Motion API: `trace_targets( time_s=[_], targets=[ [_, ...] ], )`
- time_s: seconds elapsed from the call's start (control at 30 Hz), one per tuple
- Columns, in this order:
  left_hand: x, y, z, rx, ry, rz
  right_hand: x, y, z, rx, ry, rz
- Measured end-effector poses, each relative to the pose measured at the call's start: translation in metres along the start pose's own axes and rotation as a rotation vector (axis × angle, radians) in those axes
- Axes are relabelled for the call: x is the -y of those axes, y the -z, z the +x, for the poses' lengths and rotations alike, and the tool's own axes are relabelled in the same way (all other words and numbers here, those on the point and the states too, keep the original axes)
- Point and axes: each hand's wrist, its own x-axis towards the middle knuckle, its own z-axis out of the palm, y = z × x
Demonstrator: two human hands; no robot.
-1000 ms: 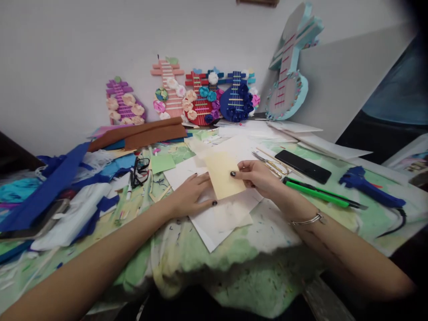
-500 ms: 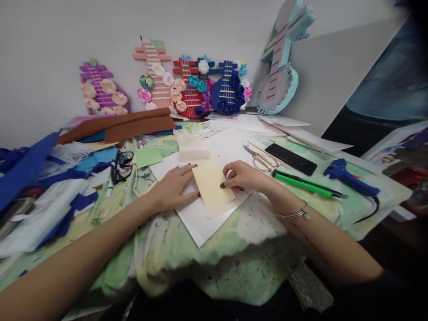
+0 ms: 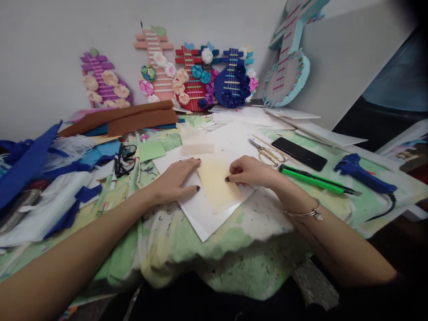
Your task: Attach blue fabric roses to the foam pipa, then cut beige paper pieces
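no readable text, labels, brands, numbers or signs

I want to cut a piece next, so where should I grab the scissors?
Take the gold handles with your right hand, from your side and slightly above. The scissors lie with loops nearer you and blades pointing away to the left, so this approach should keep your fingers off the blades.

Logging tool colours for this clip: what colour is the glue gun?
Blue glue gun, clearest in the head view.
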Motion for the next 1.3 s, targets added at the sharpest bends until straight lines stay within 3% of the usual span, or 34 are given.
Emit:
trace_targets(
  time_s=[0.2,0.37,1.3],
  targets=[
    [0.0032,-0.0020,0.0002,0.023,-0.056,0.023,0.0014,0.0017,-0.0008,-0.013,0.044,-0.138],
    [0.0023,-0.0024,0.0002,0.053,-0.052,0.051,-0.0004,0.0020,-0.0007,0.029,0.090,-0.131],
    [-0.0004,-0.0079,0.0017,0.010,-0.036,0.163,0.0053,0.0015,-0.0046,0.061,0.062,-0.195]
  ],
)
